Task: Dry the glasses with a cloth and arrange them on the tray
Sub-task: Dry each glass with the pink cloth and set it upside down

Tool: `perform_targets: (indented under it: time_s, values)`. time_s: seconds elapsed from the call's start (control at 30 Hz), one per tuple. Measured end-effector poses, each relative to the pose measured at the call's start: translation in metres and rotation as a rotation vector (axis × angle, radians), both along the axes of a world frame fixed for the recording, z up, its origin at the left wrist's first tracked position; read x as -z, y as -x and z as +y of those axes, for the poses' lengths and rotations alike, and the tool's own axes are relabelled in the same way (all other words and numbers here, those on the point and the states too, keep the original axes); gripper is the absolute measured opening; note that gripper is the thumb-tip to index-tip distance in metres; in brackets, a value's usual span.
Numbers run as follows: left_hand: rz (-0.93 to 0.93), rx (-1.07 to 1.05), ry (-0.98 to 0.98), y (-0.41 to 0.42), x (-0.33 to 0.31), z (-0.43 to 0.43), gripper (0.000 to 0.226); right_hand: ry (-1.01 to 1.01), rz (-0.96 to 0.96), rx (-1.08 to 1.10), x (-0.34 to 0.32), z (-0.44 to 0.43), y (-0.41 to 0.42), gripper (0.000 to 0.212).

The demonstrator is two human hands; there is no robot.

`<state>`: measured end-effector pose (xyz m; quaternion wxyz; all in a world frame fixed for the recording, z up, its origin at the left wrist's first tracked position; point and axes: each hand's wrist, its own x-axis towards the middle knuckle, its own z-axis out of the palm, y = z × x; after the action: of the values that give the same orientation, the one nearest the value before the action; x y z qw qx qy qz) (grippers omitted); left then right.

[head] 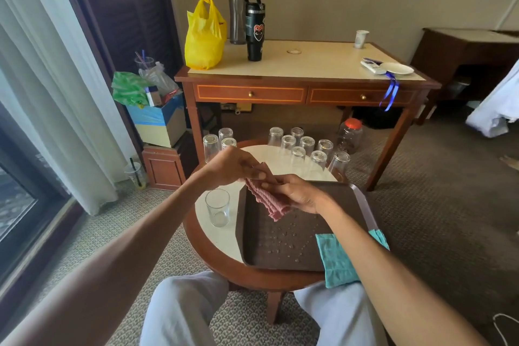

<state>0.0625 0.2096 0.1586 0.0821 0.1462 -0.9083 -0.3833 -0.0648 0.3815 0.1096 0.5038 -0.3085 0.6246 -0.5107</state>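
A pink ribbed cloth [269,202] hangs folded above the far end of a brown tray [280,261], which carries water drops. My left hand [233,166] pinches the cloth's top edge, and my right hand [300,192] grips it from the right side. One clear glass [217,206] stands upright on the round table, left of the tray. Several glasses [306,149] stand upside down at the table's far edge, and three more upturned glasses [220,142] are at the far left. No glass stands on the tray.
A teal cloth [337,258] lies over the tray's near right corner. The small round table [213,244] sits between my knees. Behind it stands a wooden desk [306,87] with a yellow bag, bottles and a plate. A red-lidded jar [351,135] stands on the floor.
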Motion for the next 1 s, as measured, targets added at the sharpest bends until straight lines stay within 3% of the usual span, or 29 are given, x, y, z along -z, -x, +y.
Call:
perform_targets:
  time_s: [0.13,0.2,0.33,0.5,0.77,1.0]
  values:
    - [0.133,-0.133,-0.055,-0.012,0.012,-0.016,0.015,0.008,0.007,0.017,0.004,-0.012,-0.003,0.019]
    - [0.135,-0.206,-0.160,-0.022,0.020,-0.029,0.029,-0.009,0.004,0.095,0.008,-0.017,-0.003,0.014]
    - [-0.140,-0.164,-0.127,-0.043,0.044,-0.047,0.077,-0.076,0.044,0.212,0.023,-0.017,0.005,0.024]
    - [-0.429,-0.101,0.097,-0.047,0.079,-0.047,0.108,-0.105,0.064,0.247,0.035,-0.030,0.002,0.034]
    - [-0.248,-0.253,0.084,-0.047,0.124,-0.049,0.080,-0.069,0.140,0.269,0.045,-0.041,-0.009,0.032]
    - [-0.039,-0.286,0.026,-0.038,0.106,-0.047,0.087,-0.019,0.044,0.274,0.035,-0.034,-0.004,0.035]
